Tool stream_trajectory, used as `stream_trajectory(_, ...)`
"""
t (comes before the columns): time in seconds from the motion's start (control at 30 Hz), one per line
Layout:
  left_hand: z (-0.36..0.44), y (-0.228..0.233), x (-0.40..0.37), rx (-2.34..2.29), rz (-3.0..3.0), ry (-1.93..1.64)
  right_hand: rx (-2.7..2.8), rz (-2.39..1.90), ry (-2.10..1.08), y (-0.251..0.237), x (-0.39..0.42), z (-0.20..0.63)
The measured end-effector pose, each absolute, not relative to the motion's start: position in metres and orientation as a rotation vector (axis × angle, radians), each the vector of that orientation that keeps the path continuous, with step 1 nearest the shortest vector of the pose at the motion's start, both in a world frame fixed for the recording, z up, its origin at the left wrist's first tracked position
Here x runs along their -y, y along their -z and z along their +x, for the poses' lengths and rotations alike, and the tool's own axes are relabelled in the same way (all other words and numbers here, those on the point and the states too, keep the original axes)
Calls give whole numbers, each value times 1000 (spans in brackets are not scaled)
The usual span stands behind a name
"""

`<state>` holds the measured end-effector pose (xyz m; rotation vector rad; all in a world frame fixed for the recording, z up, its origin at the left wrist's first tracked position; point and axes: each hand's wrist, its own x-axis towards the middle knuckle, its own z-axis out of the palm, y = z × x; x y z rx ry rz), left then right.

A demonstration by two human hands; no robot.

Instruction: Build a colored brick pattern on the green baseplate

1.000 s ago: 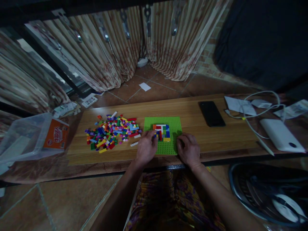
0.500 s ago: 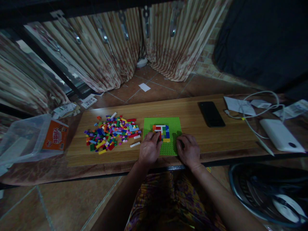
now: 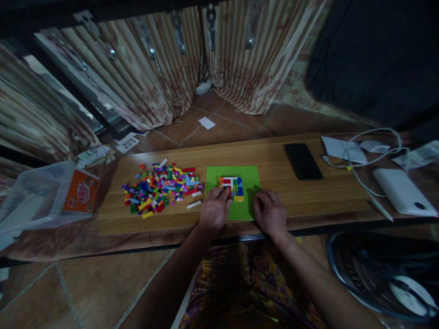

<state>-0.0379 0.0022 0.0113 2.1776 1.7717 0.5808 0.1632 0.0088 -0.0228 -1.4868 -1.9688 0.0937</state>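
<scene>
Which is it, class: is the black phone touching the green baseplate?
Apart. The head view shows bare wooden board between the black phone and the green baseplate.

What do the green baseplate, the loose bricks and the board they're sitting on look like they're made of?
The green baseplate looks like moulded plastic: flat, uniform bright colour, with a fine stud texture. The loose bricks seem to be the same hard plastic, in saturated solid colours with crisp edges. The board shows wood grain stripes with a smooth, slightly glossy finish; whether it is solid wood or laminate cannot be told.
</scene>
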Motion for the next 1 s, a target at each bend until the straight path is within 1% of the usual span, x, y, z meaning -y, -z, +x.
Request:
stream_trajectory(0.27, -32, -13, 1, -1837, 2267, -495, 1966, -1494, -83, 22, -8, 162)
stream_trajectory(0.57, -32, -10, 0, -1845, 2299, -477, 1971, -1491, -83, 23, -9, 163)
stream_trajectory(0.87, -31, -3, 2, -1884, 2397, -335, 1970, -1505, -88, 21, -8, 162)
stream_trajectory(1.0, -34, -3, 5, -1842, 2361, -438, 1957, -1488, -68, 23, -8, 162)
